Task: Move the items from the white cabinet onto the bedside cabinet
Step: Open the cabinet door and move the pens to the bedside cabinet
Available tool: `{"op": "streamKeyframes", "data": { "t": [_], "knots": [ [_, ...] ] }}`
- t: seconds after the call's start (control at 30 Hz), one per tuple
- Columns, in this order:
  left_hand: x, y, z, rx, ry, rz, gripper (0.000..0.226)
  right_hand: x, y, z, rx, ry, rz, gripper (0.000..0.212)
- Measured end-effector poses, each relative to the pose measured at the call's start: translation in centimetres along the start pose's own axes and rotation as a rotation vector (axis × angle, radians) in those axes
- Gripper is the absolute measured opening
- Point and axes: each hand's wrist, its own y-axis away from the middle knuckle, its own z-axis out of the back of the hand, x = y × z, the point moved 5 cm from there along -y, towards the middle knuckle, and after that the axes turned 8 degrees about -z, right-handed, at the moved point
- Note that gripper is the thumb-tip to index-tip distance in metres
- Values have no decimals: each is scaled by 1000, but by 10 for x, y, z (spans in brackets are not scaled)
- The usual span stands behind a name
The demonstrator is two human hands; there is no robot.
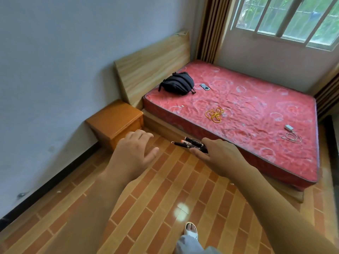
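The person's right hand [218,153] reaches forward over the floor with its fingers and thumb curled round a small bundle of dark pens or markers [190,143], some with orange or red bands; their tips stick out to the left past the fingers, and how many there are cannot be told. The left hand [135,153] is held out beside it, palm down, fingers relaxed and slightly spread, holding nothing. Just beyond the left hand stands the low orange-brown wooden bedside cabinet [113,118], set against the pale wall and beside the light wooden headboard [152,65] of the bed; its top is bare wood in this view. The bundle is in the air, to the right of that cabinet and near the edge of the red patterned mattress [256,110]. On the mattress lie a black fabric bag [177,83] near the headboard, a small dark flat device [204,87] just beside it, a tangle of yellow cord [215,114] toward the middle, and a white charger with a coiled cable [290,132] toward the foot. The floor [146,208] is laid in orange and tan brick-shaped tiles, and a foot in a white slipper [191,230] shows at the bottom. A barred window [286,17] and striped brown curtain [211,28] stand behind the bed.
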Motion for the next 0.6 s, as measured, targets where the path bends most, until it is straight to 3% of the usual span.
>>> {"op": "streamKeyframes", "data": {
  "t": [0.4, 0.6],
  "knots": [
    [40, -101, -18, -5, -103, 190, 54, -38, -146, -8, -19, -107, 124, 46],
    [64, -125, -18, 6, -189, 307, 57, -24, -213, -13, -20, -83, 229, 44]
  ]
}}
